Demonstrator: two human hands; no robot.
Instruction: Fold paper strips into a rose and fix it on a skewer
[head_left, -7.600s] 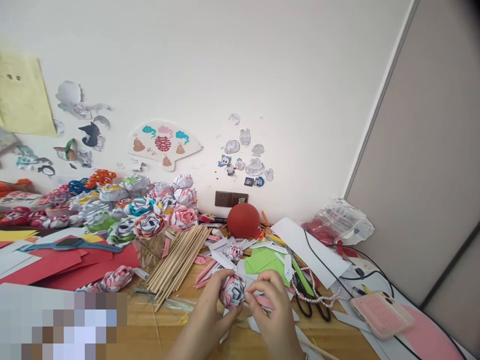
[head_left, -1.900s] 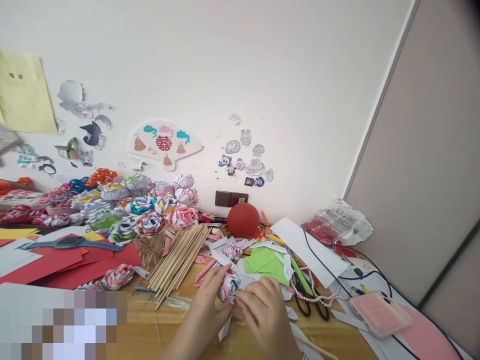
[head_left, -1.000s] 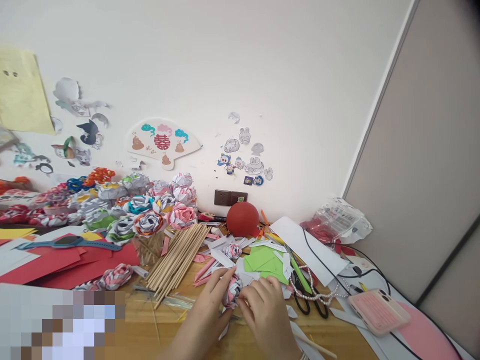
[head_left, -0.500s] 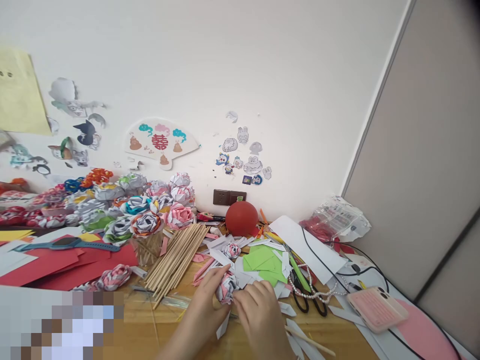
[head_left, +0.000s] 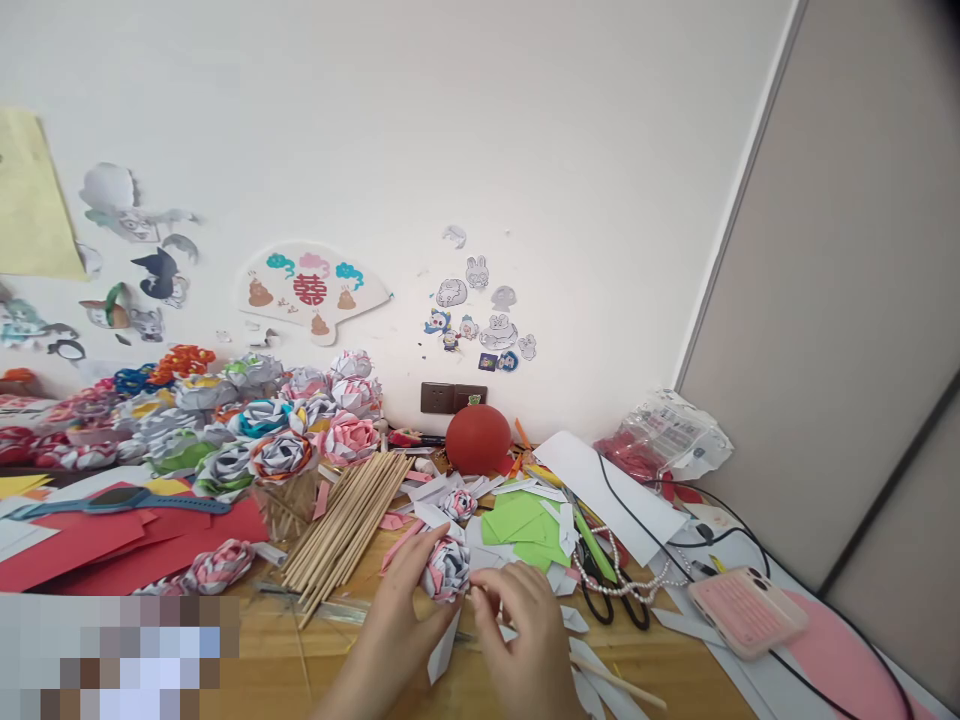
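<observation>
A paper rose (head_left: 448, 570) with white, grey and pink petals is held above the wooden table. My left hand (head_left: 394, 615) grips it from the left, thumb below and fingers along its upper side. My right hand (head_left: 521, 620) is closed in a pinch at the flower's right edge; whether a petal or something thin lies between those fingertips cannot be made out. Just behind the hands rests a smaller pink and white paper rose (head_left: 460, 503). Folded white paper strips (head_left: 442, 650) lie beneath and around the hands.
Wooden sticks (head_left: 349, 530) lie left of the hands, near many finished paper flowers (head_left: 281, 455). Behind are a red ball (head_left: 478, 440) and green paper (head_left: 525, 525). Scissors (head_left: 600, 600), a bead string (head_left: 626, 580), cables and a pink phone (head_left: 748, 610) occupy the right side.
The paper rose has turned slightly, showing more of its layered petals. My right fingers have shifted a little at its edge. The whole view has moved slightly.
</observation>
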